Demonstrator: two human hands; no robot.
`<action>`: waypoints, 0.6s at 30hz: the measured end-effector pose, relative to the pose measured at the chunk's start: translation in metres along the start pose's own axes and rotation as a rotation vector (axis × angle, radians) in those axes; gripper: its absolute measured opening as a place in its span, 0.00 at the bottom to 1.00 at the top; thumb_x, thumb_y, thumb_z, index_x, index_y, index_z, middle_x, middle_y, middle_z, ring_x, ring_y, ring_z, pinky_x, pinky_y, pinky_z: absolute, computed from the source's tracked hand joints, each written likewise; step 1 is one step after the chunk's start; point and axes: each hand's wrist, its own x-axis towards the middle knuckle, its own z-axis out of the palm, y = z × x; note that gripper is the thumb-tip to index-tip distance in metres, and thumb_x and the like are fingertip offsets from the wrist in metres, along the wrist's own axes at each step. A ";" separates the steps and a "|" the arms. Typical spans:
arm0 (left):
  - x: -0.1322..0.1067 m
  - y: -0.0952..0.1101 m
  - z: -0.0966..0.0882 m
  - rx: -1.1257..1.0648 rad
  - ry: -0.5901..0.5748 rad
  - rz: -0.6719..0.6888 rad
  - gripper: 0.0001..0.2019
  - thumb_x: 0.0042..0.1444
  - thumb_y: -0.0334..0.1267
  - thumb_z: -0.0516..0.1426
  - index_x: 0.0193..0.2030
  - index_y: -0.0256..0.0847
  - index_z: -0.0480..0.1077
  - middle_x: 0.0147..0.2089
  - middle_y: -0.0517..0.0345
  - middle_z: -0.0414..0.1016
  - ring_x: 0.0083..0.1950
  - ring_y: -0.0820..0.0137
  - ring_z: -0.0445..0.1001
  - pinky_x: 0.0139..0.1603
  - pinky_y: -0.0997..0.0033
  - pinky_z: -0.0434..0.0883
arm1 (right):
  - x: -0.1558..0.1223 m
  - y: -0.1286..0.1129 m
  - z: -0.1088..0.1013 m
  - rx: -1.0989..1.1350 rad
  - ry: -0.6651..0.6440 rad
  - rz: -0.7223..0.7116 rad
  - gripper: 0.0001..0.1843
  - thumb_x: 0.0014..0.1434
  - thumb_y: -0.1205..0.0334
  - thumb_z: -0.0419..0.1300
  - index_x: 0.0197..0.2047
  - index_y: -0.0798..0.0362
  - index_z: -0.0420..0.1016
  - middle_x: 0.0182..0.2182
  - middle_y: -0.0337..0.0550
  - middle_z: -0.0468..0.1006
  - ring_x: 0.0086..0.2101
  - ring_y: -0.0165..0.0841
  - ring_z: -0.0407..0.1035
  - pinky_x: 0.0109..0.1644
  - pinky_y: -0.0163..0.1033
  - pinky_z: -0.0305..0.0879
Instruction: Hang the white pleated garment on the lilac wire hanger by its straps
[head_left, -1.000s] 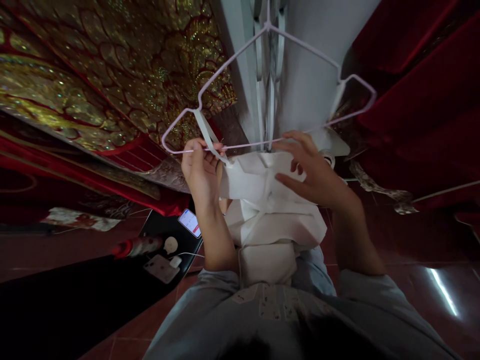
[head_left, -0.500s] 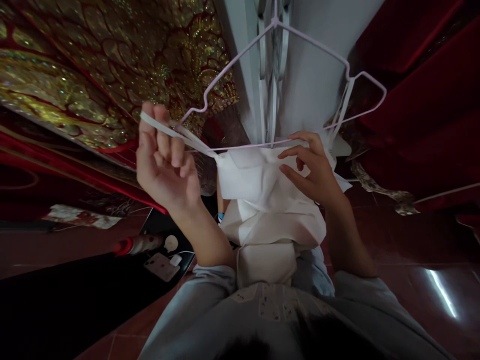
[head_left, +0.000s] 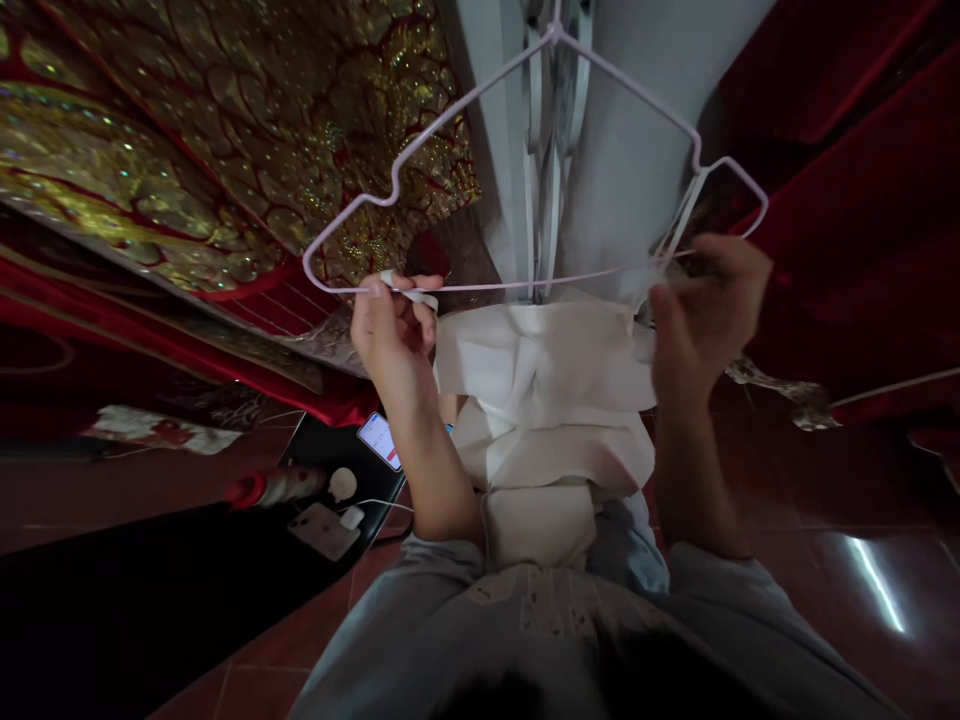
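A pale pink clothes hanger hangs in front of me. My left hand has its fingers closed at the left of the hanger's lower bar, with a white strap looped round them. Another white strap runs down from the notch in the hanger's right shoulder. By the right end of the bar is my right hand, blurred, its fingers bent; what it grips is unclear. Below the bar, between my forearms, a white garment drapes in folds down to my lap.
Gold sequined red cloth hangs at left, dark red cloth at right. A grey panel with metal bars stands behind. On a black surface at lower left lie a lit phone, another phone and a red-capped bottle.
My left hand has moved right and down with the strap, to the hanger's lower bar. My right hand has moved right, from above the garment to the bar's right end.
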 end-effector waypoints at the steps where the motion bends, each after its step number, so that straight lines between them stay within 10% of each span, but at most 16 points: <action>1: 0.000 0.001 0.002 -0.002 0.020 -0.010 0.20 0.75 0.52 0.64 0.35 0.44 0.71 0.36 0.55 0.84 0.20 0.75 0.55 0.20 0.71 0.45 | 0.006 0.004 -0.005 0.000 0.077 0.008 0.23 0.69 0.44 0.66 0.64 0.36 0.75 0.61 0.46 0.73 0.40 0.36 0.72 0.43 0.49 0.74; 6: 0.001 -0.006 0.001 0.013 0.049 0.000 0.23 0.74 0.56 0.65 0.34 0.44 0.67 0.35 0.55 0.83 0.19 0.76 0.54 0.20 0.69 0.47 | 0.041 -0.016 -0.019 0.007 -0.165 0.154 0.10 0.67 0.47 0.70 0.40 0.44 0.82 0.38 0.42 0.80 0.30 0.32 0.69 0.31 0.41 0.65; 10: 0.004 -0.010 -0.008 0.109 -0.024 0.070 0.25 0.70 0.64 0.65 0.35 0.46 0.69 0.37 0.53 0.85 0.19 0.73 0.57 0.23 0.66 0.51 | 0.060 -0.037 -0.023 0.155 -0.131 0.194 0.12 0.66 0.53 0.69 0.51 0.42 0.86 0.42 0.42 0.87 0.23 0.26 0.59 0.22 0.37 0.52; 14: 0.007 -0.011 -0.019 0.269 -0.103 0.102 0.26 0.69 0.70 0.61 0.38 0.50 0.70 0.41 0.53 0.87 0.23 0.67 0.63 0.28 0.61 0.54 | 0.070 -0.005 -0.026 0.172 0.179 0.045 0.25 0.63 0.59 0.65 0.63 0.43 0.83 0.60 0.48 0.86 0.27 0.28 0.68 0.20 0.37 0.54; 18: 0.010 -0.010 -0.022 0.310 -0.100 0.113 0.28 0.67 0.74 0.60 0.38 0.51 0.70 0.42 0.52 0.86 0.24 0.65 0.64 0.30 0.60 0.55 | 0.060 0.032 -0.023 0.166 0.545 -0.107 0.19 0.65 0.55 0.67 0.58 0.44 0.85 0.52 0.45 0.87 0.23 0.25 0.61 0.20 0.34 0.45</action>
